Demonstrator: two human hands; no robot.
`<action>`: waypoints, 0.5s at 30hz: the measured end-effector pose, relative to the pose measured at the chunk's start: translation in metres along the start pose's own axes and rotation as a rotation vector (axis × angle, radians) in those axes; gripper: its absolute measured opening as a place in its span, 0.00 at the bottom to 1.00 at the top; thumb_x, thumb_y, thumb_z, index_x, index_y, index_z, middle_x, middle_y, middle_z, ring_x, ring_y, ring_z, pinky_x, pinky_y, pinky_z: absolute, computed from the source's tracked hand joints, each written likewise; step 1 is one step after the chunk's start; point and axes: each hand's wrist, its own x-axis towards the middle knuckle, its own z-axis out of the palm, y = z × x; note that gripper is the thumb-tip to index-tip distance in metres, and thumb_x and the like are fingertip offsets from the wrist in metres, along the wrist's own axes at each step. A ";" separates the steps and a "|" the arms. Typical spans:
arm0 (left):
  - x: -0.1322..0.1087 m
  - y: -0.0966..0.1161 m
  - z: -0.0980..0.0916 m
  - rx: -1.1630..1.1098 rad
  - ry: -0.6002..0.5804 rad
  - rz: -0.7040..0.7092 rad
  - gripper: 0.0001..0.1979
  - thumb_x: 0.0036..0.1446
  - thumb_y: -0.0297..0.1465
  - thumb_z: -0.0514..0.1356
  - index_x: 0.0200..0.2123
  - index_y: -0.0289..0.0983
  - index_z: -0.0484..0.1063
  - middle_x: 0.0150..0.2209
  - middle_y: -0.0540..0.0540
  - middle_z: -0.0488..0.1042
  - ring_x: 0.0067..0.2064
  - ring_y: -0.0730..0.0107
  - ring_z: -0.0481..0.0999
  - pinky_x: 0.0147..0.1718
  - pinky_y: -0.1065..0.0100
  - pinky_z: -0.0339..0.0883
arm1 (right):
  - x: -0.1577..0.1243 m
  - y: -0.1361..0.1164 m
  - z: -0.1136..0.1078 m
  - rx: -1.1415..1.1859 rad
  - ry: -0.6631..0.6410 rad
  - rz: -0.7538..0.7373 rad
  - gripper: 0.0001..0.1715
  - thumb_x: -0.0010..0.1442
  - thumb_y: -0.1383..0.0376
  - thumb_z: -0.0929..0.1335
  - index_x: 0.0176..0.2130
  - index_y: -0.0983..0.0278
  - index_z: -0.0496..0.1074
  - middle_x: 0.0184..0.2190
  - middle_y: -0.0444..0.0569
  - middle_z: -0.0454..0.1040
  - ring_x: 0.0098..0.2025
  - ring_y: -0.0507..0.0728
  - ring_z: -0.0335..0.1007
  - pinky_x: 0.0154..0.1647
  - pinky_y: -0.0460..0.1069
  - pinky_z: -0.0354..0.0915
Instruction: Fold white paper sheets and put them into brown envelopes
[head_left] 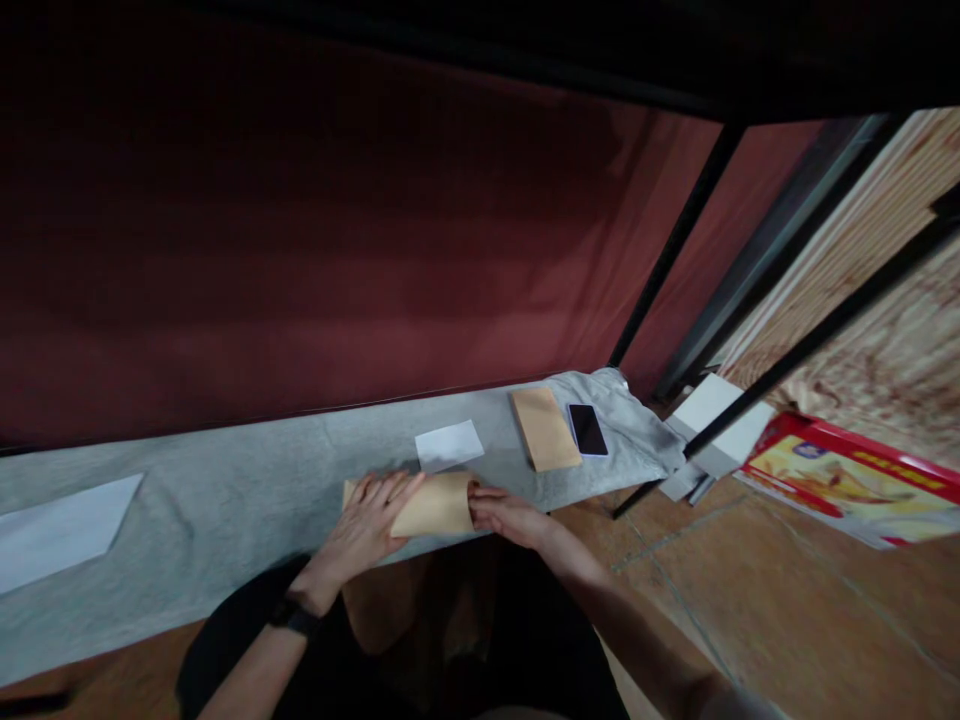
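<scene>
A tan paper envelope (436,506) lies near the front edge of the grey cloth-covered shelf (255,480). My left hand (371,520) rests flat over its left part, fingers spread. At its right end, the envelope's mouth gapes, and my right hand (504,512) has its fingertips just inside the opening; what those fingers touch in there is hidden. Just behind the envelope is a small white paper (450,445). To the right lie a second tan envelope (545,429) and a dark-screened phone (587,430).
A large white sheet (64,530) lies at the left of the shelf. Black metal posts (675,245) stand at the right. Beyond them are a white box (720,425) and a red and yellow carton (855,480) above the tiled floor. A dark red panel (337,250) backs the shelf.
</scene>
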 end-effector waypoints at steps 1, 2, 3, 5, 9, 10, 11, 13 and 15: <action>0.001 -0.014 -0.002 -0.003 0.035 -0.059 0.44 0.57 0.37 0.64 0.73 0.42 0.49 0.63 0.36 0.68 0.64 0.47 0.67 0.65 0.46 0.54 | 0.006 -0.001 -0.007 -0.078 0.042 -0.049 0.19 0.64 0.55 0.72 0.49 0.64 0.77 0.48 0.53 0.79 0.48 0.60 0.77 0.54 0.58 0.71; 0.003 -0.027 -0.004 -0.012 0.072 -0.139 0.45 0.56 0.39 0.64 0.73 0.40 0.49 0.61 0.34 0.69 0.63 0.45 0.68 0.64 0.46 0.56 | 0.014 -0.003 -0.013 -0.202 0.106 -0.110 0.17 0.65 0.56 0.70 0.49 0.63 0.78 0.48 0.52 0.79 0.49 0.60 0.77 0.56 0.58 0.70; 0.005 -0.040 -0.005 -0.028 0.111 -0.233 0.47 0.56 0.41 0.64 0.73 0.39 0.47 0.60 0.34 0.70 0.61 0.44 0.69 0.62 0.46 0.59 | 0.021 -0.004 -0.019 -0.365 0.180 -0.180 0.16 0.67 0.58 0.68 0.50 0.61 0.78 0.50 0.51 0.79 0.51 0.60 0.76 0.58 0.58 0.69; 0.012 -0.061 -0.006 -0.078 0.183 -0.407 0.51 0.56 0.46 0.63 0.74 0.36 0.41 0.59 0.33 0.69 0.60 0.43 0.70 0.59 0.47 0.63 | 0.038 -0.003 -0.029 -0.750 0.287 -0.299 0.20 0.67 0.65 0.64 0.55 0.59 0.76 0.57 0.51 0.76 0.59 0.59 0.72 0.63 0.58 0.65; 0.027 -0.088 0.003 -0.132 0.280 -0.551 0.54 0.57 0.49 0.61 0.74 0.31 0.35 0.61 0.30 0.66 0.62 0.41 0.67 0.58 0.47 0.63 | 0.072 0.008 -0.035 -1.449 0.188 -0.390 0.34 0.62 0.72 0.65 0.66 0.65 0.65 0.71 0.57 0.59 0.73 0.61 0.52 0.73 0.59 0.52; 0.029 -0.093 0.006 -0.128 0.301 -0.562 0.54 0.57 0.50 0.61 0.74 0.31 0.36 0.61 0.29 0.66 0.62 0.41 0.67 0.59 0.46 0.63 | 0.081 0.012 -0.036 -1.574 0.146 -0.373 0.36 0.62 0.71 0.66 0.68 0.67 0.63 0.72 0.58 0.57 0.74 0.63 0.49 0.74 0.60 0.50; 0.031 -0.097 0.009 -0.126 0.324 -0.574 0.54 0.57 0.50 0.61 0.74 0.31 0.37 0.61 0.29 0.66 0.62 0.40 0.67 0.58 0.45 0.63 | 0.089 0.014 -0.036 -1.674 0.105 -0.347 0.37 0.62 0.71 0.67 0.69 0.67 0.61 0.72 0.59 0.55 0.74 0.64 0.48 0.74 0.61 0.49; 0.033 -0.105 0.015 -0.138 0.377 -0.592 0.55 0.57 0.51 0.61 0.74 0.32 0.35 0.61 0.30 0.66 0.62 0.40 0.67 0.57 0.45 0.64 | 0.102 0.016 -0.037 -1.805 0.036 -0.294 0.38 0.63 0.69 0.67 0.69 0.67 0.60 0.72 0.59 0.56 0.73 0.64 0.51 0.73 0.61 0.50; 0.033 -0.111 0.018 -0.165 0.421 -0.583 0.57 0.56 0.52 0.62 0.74 0.33 0.33 0.61 0.31 0.67 0.61 0.40 0.68 0.56 0.45 0.66 | 0.113 0.013 -0.040 -1.878 -0.021 -0.271 0.36 0.64 0.68 0.66 0.69 0.64 0.60 0.71 0.57 0.59 0.71 0.63 0.57 0.71 0.59 0.55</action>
